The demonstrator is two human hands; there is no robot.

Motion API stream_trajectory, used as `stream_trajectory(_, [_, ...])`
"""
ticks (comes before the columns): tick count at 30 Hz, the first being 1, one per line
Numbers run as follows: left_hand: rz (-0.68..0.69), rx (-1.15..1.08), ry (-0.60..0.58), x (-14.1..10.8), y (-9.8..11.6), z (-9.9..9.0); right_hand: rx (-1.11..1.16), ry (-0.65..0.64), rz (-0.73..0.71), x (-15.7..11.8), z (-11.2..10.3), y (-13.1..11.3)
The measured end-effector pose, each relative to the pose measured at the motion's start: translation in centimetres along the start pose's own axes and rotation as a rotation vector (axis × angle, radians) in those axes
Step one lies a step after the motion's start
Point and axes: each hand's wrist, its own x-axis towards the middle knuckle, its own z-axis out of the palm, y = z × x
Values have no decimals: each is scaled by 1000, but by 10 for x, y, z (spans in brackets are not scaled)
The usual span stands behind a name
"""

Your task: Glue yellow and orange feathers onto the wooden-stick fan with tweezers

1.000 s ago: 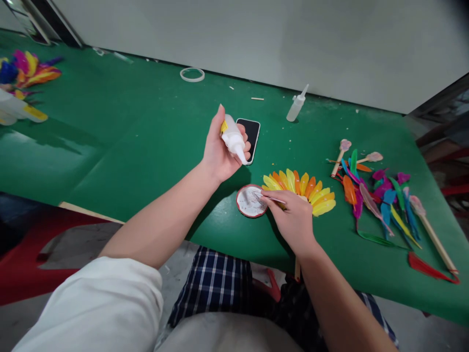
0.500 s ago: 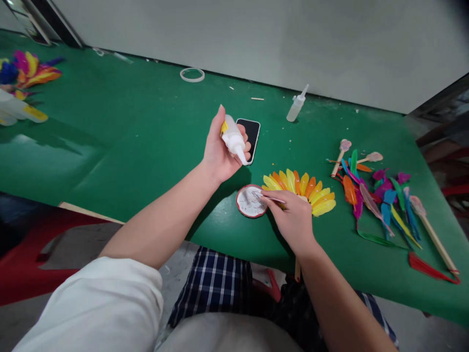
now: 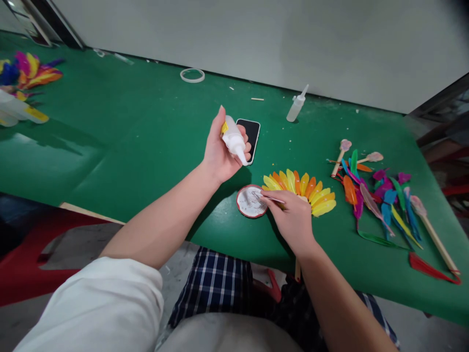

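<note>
My left hand [image 3: 223,146] is wrapped round a white glue bottle [image 3: 233,137], its nozzle tilted down to the right above the table. Pinched in my right hand [image 3: 293,215] is a pair of tweezers [image 3: 274,199], with the tips over a small round red-rimmed dish [image 3: 243,204]. The dish's whitish surface carries small specks too fine to name. Behind my right hand spreads a fan of yellow and orange feathers [image 3: 291,181] on the green table; the hand hides its lower middle. A wooden handle [image 3: 297,270] shows below my right wrist.
A phone [image 3: 252,134] lies just behind my left hand. Farther back stand a second bottle [image 3: 296,107] and a tape ring [image 3: 192,75]. Coloured feathers [image 3: 390,200] and wooden sticks [image 3: 436,234] lie at right. More feathers [image 3: 36,71] and bottles [image 3: 22,108] are at far left.
</note>
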Motion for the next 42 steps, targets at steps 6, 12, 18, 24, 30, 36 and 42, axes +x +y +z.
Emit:
stream_trajectory(6, [3,95,9,-1,1,0,29,15,8,0,0,-1])
stream_trajectory(12, [-86,-137,-32,0,0,-1,99,54,89,0,-1,-2])
stream_trajectory(18, [-173,-31,-105,-1,-2,3,260,87,270,1,-4,-4])
stream_trajectory(24, [-406,257,-288,-1,-6,-4,371,151,412,4,-8,-5])
stream_trajectory(30, [-577,439,-318,-3,-3,-10,509,184,455,5,-10,-1])
stream_trajectory(36, [-671,476,-281,-4,-6,-8,539,205,458,5,-11,3])
stream_trajectory(42, [-682,474,-271,-3,-8,-7,547,223,446,4,-10,4])
